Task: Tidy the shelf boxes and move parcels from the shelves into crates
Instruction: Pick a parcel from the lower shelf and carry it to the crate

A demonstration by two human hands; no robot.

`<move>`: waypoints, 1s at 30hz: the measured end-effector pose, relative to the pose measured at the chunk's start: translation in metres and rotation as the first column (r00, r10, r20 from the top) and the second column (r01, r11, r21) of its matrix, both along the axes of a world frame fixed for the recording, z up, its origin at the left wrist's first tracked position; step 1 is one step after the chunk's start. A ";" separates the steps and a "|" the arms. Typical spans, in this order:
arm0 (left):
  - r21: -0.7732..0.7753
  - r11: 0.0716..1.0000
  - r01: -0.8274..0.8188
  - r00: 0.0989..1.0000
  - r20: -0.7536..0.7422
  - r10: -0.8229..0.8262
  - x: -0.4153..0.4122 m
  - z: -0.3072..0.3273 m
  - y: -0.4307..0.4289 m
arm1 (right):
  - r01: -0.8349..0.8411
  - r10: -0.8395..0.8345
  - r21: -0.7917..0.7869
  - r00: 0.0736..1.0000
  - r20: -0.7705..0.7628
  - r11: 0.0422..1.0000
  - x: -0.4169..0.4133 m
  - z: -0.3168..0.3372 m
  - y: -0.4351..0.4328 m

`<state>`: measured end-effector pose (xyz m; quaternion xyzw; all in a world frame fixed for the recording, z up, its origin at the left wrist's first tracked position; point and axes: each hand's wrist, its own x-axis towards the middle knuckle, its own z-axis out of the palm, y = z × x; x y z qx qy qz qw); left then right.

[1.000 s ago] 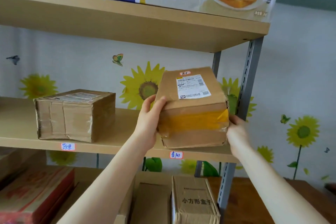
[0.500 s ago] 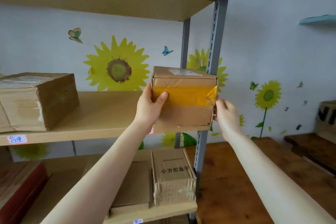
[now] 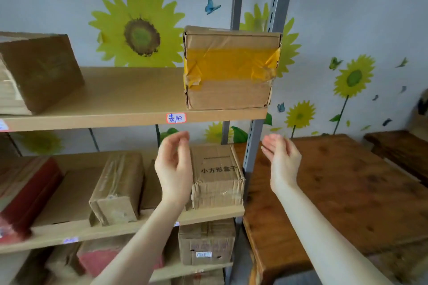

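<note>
The taped box [image 3: 228, 69] sits at the right end of the middle shelf [image 3: 104, 120]. Its near face is about flush with the shelf's front lip, and its right side is close to the grey post [image 3: 254, 146]. Both hands hang below the shelf and hold nothing. The left hand [image 3: 173, 166] has loosely curved fingers, with the thumb and fingertips near each other. The right hand [image 3: 281, 159] is wide open, palm facing left. Neither hand touches the box.

The main risk is the box's position. It has little shelf to spare at the front and right, so a hand brushing it from below or a nudge from the left could tip it off the lip. It would fall toward the small printed box [image 3: 216, 176] on the shelf beneath, or onto the wooden table [image 3: 335, 192] to the right.

The yellow tape is wrinkled and lifting at its corners (a poor place to grip), so fingers set there may slip or peel it. A one-handed grab would likely let the box twist, and both palms on its sides look safer.

No crate is in view, so any carry would start without a seen destination. The post also stands close enough to catch the right knuckles on a reach up.
</note>
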<state>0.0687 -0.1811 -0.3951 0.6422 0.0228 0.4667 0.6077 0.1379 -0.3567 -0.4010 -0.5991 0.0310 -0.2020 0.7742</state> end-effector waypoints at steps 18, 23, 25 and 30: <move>-0.028 0.980 0.196 0.835 -0.519 -0.182 0.023 -0.087 0.004 | -0.172 0.261 0.202 0.747 -0.611 0.964 0.016 -0.099 0.023; -0.138 0.983 -0.121 0.753 -0.658 0.000 0.016 -0.079 0.020 | -0.234 0.424 0.393 0.744 -0.516 0.889 0.009 -0.101 0.021; -0.349 0.937 -0.026 0.735 -0.642 -0.218 0.012 -0.075 0.023 | -0.303 0.450 0.350 0.740 -0.500 0.887 0.004 -0.102 0.024; -0.499 0.852 0.158 0.781 -0.464 -0.417 0.002 -0.077 0.025 | -0.459 0.395 0.037 0.716 -0.576 0.887 -0.002 -0.097 0.033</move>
